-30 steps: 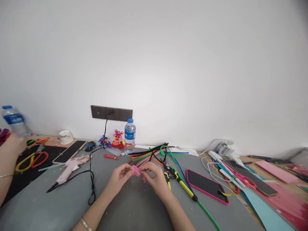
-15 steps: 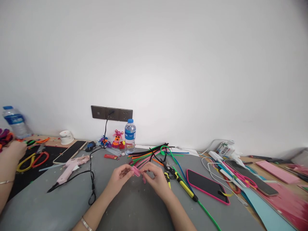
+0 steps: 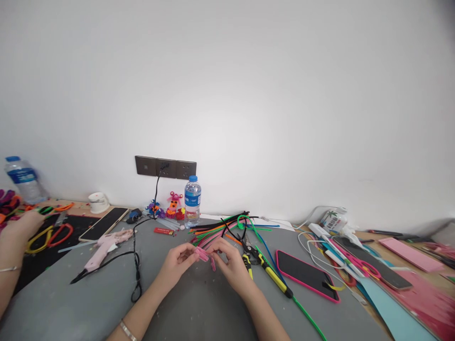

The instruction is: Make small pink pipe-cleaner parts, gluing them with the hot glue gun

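Both my hands meet over the grey table mat (image 3: pixel 199 308) and pinch a short pink pipe cleaner piece (image 3: pixel 203 255). My left hand (image 3: pixel 177 265) grips its left end with curled fingers. My right hand (image 3: pixel 231 265) grips the right end, where a bent pink tail hangs down. Just behind my hands lies a bundle of coloured pipe cleaners (image 3: pixel 222 226). Yellow-handled pliers (image 3: pixel 265 270) lie right beside my right hand.
A pink glue gun (image 3: pixel 103 246) with a black cord lies to the left, a water bottle (image 3: pixel 192 201) and small pipe-cleaner figures (image 3: pixel 172 206) stand at the back. A pink-cased phone (image 3: pixel 305 274) lies right. Another person's hand (image 3: pixel 17 232) is at the far left by scissors.
My hands have barely shifted on the pink piece. The other person's hand at the far left has moved down off the water bottle toward the table.
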### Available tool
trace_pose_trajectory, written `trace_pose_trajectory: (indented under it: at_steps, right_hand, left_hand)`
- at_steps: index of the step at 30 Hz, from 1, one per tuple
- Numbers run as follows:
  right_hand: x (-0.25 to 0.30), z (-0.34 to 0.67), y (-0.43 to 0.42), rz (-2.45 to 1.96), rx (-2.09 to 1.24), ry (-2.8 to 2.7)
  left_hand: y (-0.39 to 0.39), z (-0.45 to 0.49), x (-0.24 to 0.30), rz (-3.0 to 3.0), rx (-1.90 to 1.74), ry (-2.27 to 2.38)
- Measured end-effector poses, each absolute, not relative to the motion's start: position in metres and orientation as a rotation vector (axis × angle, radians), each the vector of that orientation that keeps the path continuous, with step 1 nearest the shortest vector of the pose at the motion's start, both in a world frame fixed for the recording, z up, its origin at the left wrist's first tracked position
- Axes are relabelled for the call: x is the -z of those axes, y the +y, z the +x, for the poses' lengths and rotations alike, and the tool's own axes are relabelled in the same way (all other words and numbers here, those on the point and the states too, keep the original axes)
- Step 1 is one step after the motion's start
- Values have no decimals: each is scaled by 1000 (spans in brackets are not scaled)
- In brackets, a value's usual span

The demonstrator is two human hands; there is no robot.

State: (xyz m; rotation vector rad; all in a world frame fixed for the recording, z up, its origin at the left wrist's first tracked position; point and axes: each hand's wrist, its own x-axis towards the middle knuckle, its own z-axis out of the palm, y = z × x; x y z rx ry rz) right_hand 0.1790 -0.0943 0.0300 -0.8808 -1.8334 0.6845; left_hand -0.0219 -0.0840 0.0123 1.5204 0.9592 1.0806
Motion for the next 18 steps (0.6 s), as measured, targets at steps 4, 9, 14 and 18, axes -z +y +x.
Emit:
trace_pose_trajectory:
  at_steps: [4,9,14,18]
  right_hand:
    - [-31,178,-95,-881,-689,-1826]
    - [-32,178,-96,-875,-692,-1828]
    - [-32,179,-96,-874,-688,-1840]
    - [-32,179,-96,-865,-695,-1841]
  left_hand:
    - [-83,-21,-12,1512,-1095,965]
    - [-83,-21,-13,1522,-1097,958]
    - [-84,-22,-14,1524,-1101,961]
    - [-84,-21,-15,1524,-1096,974]
